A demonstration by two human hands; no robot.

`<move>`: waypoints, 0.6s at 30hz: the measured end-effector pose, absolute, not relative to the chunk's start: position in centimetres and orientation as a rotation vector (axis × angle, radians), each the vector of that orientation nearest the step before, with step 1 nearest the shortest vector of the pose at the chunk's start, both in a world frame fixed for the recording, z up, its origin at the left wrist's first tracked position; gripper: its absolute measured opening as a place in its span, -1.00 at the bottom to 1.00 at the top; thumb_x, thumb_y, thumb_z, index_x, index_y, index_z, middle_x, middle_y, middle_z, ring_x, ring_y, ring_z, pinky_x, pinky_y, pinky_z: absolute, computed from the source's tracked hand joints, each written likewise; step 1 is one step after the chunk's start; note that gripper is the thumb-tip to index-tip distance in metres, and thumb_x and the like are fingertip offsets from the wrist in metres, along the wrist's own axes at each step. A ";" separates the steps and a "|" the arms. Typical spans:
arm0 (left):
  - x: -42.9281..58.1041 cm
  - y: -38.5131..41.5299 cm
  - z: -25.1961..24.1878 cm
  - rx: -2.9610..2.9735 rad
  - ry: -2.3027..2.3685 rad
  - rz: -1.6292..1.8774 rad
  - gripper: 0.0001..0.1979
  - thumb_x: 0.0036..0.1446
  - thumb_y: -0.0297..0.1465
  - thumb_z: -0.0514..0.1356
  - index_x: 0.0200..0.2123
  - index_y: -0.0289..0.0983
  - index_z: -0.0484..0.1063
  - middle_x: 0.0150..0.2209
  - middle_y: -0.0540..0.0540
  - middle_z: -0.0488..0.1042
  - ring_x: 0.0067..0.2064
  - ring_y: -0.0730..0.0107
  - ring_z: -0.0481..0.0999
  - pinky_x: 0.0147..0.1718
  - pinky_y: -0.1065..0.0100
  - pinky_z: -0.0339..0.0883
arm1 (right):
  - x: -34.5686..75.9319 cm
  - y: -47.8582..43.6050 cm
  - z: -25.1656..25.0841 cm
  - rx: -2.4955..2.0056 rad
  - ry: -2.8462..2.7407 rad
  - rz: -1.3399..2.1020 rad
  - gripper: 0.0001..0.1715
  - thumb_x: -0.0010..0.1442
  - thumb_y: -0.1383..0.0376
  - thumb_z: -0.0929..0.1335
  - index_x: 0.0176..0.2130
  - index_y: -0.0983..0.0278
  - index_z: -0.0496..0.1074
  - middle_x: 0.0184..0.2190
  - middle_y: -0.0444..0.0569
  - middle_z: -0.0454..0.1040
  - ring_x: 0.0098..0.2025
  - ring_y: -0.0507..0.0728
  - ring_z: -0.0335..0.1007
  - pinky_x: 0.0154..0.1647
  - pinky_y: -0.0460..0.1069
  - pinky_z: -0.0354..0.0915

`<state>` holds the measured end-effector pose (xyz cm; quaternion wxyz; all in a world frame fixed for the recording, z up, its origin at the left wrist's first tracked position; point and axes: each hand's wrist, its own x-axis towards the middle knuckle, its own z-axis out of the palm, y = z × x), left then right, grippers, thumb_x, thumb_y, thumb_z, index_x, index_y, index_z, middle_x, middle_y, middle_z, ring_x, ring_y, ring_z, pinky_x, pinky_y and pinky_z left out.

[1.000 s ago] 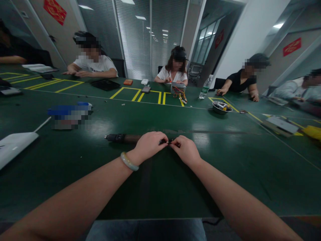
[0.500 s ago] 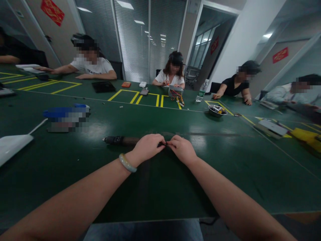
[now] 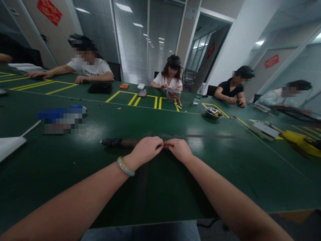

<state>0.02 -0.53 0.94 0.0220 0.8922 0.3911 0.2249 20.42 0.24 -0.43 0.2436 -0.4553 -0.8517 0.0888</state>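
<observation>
A dark, straight-bodied electric screwdriver [image 3: 120,143] lies on the green table, its bit end pointing left. My left hand [image 3: 147,149], with a bangle at its wrist, is closed around the rear of the tool and hides that end. Right beside it, my right hand [image 3: 180,149] has thumb and fingers pinched together. The fingertips of both hands meet at the tool's right end. Whatever the right fingers pinch is too small and hidden to name.
Left on the table are a blurred blue-and-grey object [image 3: 61,118] and a white corded object [image 3: 11,147]. Farther off stand a metal bowl of parts [image 3: 214,113], a water bottle [image 3: 199,93] and a wired grey box [image 3: 174,93]. Several people sit across the table.
The view has shifted slightly. My hands stay at the screwdriver's right end, fingertips a little closer together. Across the table, the dark-sleeved person's hands have come together.
</observation>
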 end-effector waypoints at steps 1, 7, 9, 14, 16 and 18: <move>0.0 -0.5 0.9 2.753 1.218 0.699 -0.85 0.26 -0.35 0.09 -0.21 -0.22 0.45 -0.23 -0.05 0.50 -0.21 0.32 0.48 -0.18 0.29 0.33 | 20.4 0.3 -0.5 -1.233 -2.339 0.237 -0.70 0.24 0.42 0.35 -0.10 0.08 0.55 -0.17 -0.22 0.54 -0.11 0.03 0.44 -0.02 -0.08 0.30; 0.0 -1.1 1.1 2.762 1.208 0.808 -0.89 0.21 -0.33 0.15 -0.23 -0.22 0.43 -0.18 -0.07 0.50 -0.07 0.22 0.48 0.00 0.13 0.31 | 20.2 0.5 -0.4 -1.241 -2.441 0.125 -0.74 0.28 0.42 0.31 -0.14 0.18 0.55 -0.18 -0.11 0.51 -0.15 0.06 0.42 -0.08 -0.09 0.28; -0.1 -1.6 1.6 2.801 1.109 0.905 -0.89 0.21 -0.34 0.15 -0.26 -0.23 0.44 -0.07 -0.10 0.48 0.07 0.18 0.40 0.13 0.06 0.19 | 20.1 0.5 -0.4 -1.270 -2.473 0.071 -0.78 0.27 0.44 0.31 -0.17 0.24 0.53 -0.21 -0.07 0.50 -0.18 0.07 0.42 -0.12 -0.08 0.28; -0.9 -2.8 2.4 2.842 0.672 0.714 -0.83 0.25 -0.35 0.09 -0.23 -0.22 0.47 -0.21 -0.05 0.53 -0.14 0.35 0.49 -0.08 0.29 0.32 | 19.7 0.4 -0.5 -1.276 -2.490 0.036 -0.80 0.30 0.39 0.31 -0.12 0.23 0.50 -0.18 -0.06 0.48 -0.15 0.09 0.41 -0.08 -0.06 0.27; -1.2 -2.9 2.4 2.826 0.519 0.583 -0.83 0.26 -0.33 0.09 -0.24 -0.20 0.48 -0.28 -0.01 0.54 -0.24 0.41 0.50 -0.16 0.36 0.33 | 19.9 0.5 -0.4 -1.283 -2.471 0.043 -0.81 0.31 0.36 0.31 -0.11 0.22 0.50 -0.15 -0.07 0.48 -0.12 0.09 0.41 -0.03 -0.05 0.26; -1.4 -2.8 2.3 2.794 0.470 0.534 -0.83 0.25 -0.33 0.10 -0.24 -0.20 0.49 -0.29 0.00 0.54 -0.26 0.43 0.51 -0.19 0.39 0.33 | 21.0 0.7 -0.3 -1.327 -2.442 0.036 -0.82 0.31 0.35 0.31 -0.12 0.22 0.50 -0.14 -0.07 0.48 -0.13 0.09 0.41 -0.04 -0.05 0.27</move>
